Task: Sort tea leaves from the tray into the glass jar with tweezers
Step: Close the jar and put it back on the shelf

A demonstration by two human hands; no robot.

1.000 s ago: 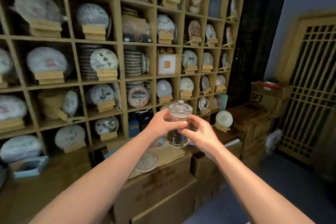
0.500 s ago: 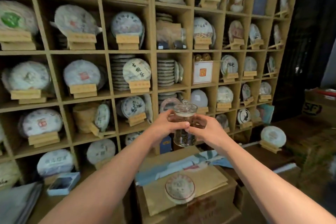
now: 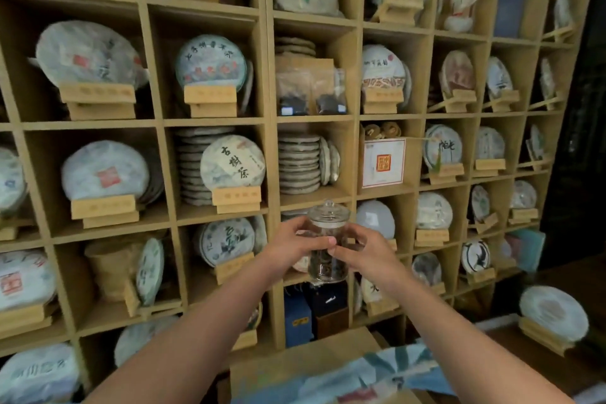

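Note:
A small clear glass jar [image 3: 328,267] with a knobbed glass lid is held upright at arm's length in front of a wall shelf. Dark tea leaves fill its lower part. My left hand [image 3: 288,251] wraps its left side and my right hand [image 3: 364,251] holds its right side, thumbs nearly meeting on the front of the glass. No tray and no tweezers are in view.
A tall wooden grid shelf [image 3: 269,121] packed with wrapped round tea cakes on wooden stands fills the wall directly ahead. Cardboard boxes [image 3: 305,361] with blue printed paper lie below my arms. Another tea cake on a stand [image 3: 554,313] sits at the lower right.
The view has swung left and drawn closer to the shelf; the doorway and boxes at the right have left the frame. Both hands keep the same hold on the jar.

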